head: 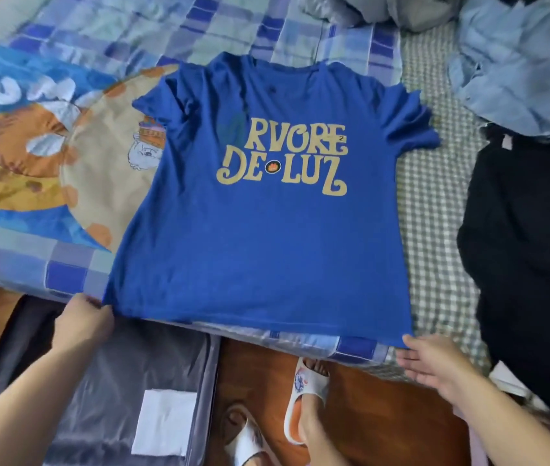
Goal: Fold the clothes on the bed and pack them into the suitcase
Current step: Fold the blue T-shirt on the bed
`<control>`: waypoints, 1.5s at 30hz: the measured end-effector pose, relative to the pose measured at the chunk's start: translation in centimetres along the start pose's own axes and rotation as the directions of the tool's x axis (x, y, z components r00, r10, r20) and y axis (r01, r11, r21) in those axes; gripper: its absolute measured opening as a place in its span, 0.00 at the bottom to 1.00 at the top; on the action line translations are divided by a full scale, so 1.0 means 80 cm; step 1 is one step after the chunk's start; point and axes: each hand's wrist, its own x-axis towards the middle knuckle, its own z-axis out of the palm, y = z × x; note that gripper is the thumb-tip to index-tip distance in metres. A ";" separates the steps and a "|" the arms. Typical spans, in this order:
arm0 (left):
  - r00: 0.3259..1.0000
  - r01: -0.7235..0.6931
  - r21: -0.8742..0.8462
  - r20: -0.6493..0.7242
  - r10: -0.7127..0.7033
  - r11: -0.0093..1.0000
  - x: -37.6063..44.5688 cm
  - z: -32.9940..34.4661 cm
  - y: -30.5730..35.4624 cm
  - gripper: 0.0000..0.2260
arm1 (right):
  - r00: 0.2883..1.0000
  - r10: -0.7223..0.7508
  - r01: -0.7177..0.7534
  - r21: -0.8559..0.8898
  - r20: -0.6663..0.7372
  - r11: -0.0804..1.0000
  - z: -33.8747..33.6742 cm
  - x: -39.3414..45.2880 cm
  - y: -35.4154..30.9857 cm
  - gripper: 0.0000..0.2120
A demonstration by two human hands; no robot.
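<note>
A royal-blue T-shirt (266,230) with gold lettering lies spread flat, front up, on the bed, its hem at the near edge. My left hand (82,322) pinches the hem's left corner. My right hand (434,361) holds the hem's right corner, fingers partly under the cloth. An open suitcase (125,375) with a dark grey lining lies on the floor below the bed at the lower left; a white folded piece (164,422) lies in it.
A black garment (528,264) and a light-blue shirt (518,68) lie on the bed's right side, grey clothes (384,8) at the top. A cartoon-print cover (48,146) lies left. My feet in white slippers (303,398) stand on the brown floor.
</note>
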 end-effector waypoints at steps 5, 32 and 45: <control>0.959 -0.252 0.013 -0.132 0.251 0.968 -0.031 0.016 0.075 0.21 | 0.988 -0.093 0.070 -0.186 -0.120 0.980 -0.034 0.019 -0.074 0.07; 0.484 -0.846 0.357 0.206 0.850 0.395 -0.071 0.368 0.552 0.27 | 0.821 -0.424 0.500 0.123 -0.383 0.857 -0.058 0.318 -0.516 0.17; 0.477 -0.864 0.251 0.128 0.869 0.437 -0.012 0.293 0.708 0.12 | 0.630 -0.750 0.500 -0.635 -0.201 0.589 -0.093 0.368 -0.544 0.27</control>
